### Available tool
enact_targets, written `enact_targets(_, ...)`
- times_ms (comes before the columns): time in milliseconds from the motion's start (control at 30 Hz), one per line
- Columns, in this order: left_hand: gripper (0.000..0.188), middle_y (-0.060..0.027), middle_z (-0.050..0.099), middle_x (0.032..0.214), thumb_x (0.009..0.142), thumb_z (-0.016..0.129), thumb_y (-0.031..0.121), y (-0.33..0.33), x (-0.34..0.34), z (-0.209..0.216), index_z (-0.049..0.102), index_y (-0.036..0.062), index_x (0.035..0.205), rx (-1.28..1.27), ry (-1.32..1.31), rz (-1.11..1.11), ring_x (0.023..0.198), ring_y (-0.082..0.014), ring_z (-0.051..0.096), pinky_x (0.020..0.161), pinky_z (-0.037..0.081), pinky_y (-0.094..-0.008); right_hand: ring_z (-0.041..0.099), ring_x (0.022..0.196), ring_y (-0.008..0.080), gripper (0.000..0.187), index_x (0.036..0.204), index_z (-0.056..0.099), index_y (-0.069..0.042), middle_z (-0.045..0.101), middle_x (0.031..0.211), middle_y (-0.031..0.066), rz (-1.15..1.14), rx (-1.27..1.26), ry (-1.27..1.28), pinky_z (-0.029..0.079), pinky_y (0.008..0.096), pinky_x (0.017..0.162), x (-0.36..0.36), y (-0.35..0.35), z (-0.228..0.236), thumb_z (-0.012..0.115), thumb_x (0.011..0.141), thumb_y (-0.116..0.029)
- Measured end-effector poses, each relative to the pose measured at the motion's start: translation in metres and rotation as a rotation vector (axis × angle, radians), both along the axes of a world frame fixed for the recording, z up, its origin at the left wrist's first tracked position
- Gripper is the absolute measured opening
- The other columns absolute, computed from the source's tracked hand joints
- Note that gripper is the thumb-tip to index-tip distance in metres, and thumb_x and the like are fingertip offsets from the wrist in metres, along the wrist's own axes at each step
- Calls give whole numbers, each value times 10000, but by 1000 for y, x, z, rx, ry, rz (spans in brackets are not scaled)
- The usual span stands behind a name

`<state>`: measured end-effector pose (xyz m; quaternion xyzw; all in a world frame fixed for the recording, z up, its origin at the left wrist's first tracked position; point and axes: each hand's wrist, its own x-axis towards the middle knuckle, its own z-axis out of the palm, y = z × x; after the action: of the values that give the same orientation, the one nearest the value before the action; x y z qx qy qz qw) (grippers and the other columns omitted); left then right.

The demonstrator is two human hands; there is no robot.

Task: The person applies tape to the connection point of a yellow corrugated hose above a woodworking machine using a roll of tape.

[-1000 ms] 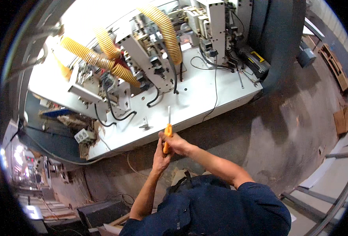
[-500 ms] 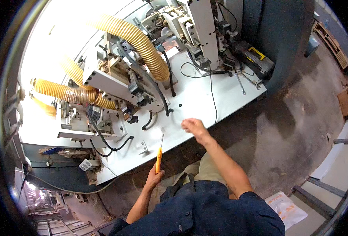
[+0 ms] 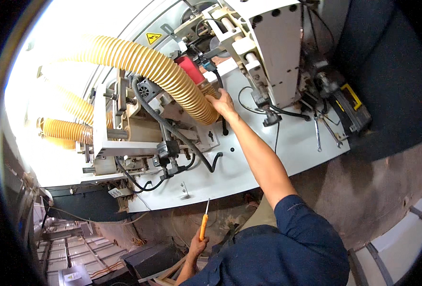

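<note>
My left hand is closed around the orange handle of a screwdriver, its thin metal shaft pointing up toward the table edge. Stretched out over the machine, my right hand grips the side of a thick yellow ribbed hose near its lower end. Its thumb lies against the hose, while some fingertips are hidden. Just above that hand, a red tube meets a brownish ribbed piece.
The white machine table carries white machine units, black cables and a small metal bracket. Two wrenches lie at the right, beside a black toolbox with a yellow handle. More yellow hoses stand at the left.
My right hand has reached up and forward from above the table's front edge to the yellow hose. The left hand still holds the screwdriver. The view has shifted, and the red tube now shows.
</note>
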<state>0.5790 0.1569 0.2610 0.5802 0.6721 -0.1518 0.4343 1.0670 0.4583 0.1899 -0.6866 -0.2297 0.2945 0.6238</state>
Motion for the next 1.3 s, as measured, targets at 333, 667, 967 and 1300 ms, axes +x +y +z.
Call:
enact_targets(333, 642, -173, 634, 1079, 839, 604, 120, -43, 53, 22, 361, 144, 1433, -61, 85, 60, 954, -251, 613, 838, 461, -343, 508, 1179, 351, 971, 1264, 453, -7, 538, 1256, 214, 293, -42, 12, 405, 412, 977, 31, 58, 14, 795, 558, -578)
enact_targets(667, 664, -236, 558, 1243, 822, 628, 128, -29, 67, 24, 357, 137, 1429, -58, 102, 15, 1167, -350, 544, 939, 427, -350, 603, 1025, 355, 811, 1161, 513, -10, 611, 1097, 217, 203, -22, 112, 477, 451, 862, 21, 59, 16, 797, 549, -461)
enact_targets(967, 652, -250, 597, 1155, 839, 616, 198, -9, 77, 25, 349, 143, 1431, -47, 92, -32, 1082, -376, 585, 898, 455, -389, 661, 893, 273, 534, 1018, 630, -14, 680, 934, 157, 361, 165, 263, 501, 373, 779, 36, 51, 17, 805, 600, -296)
enact_targets(1300, 666, -229, 592, 1177, 848, 602, 137, 11, 84, 20, 321, 157, 1452, -55, 27, -150, 1077, -346, 589, 899, 447, -354, 647, 906, 221, 630, 1060, 656, -36, 683, 1015, 119, 372, 220, 466, 492, 366, 827, 40, 77, -55, 833, 558, -371)
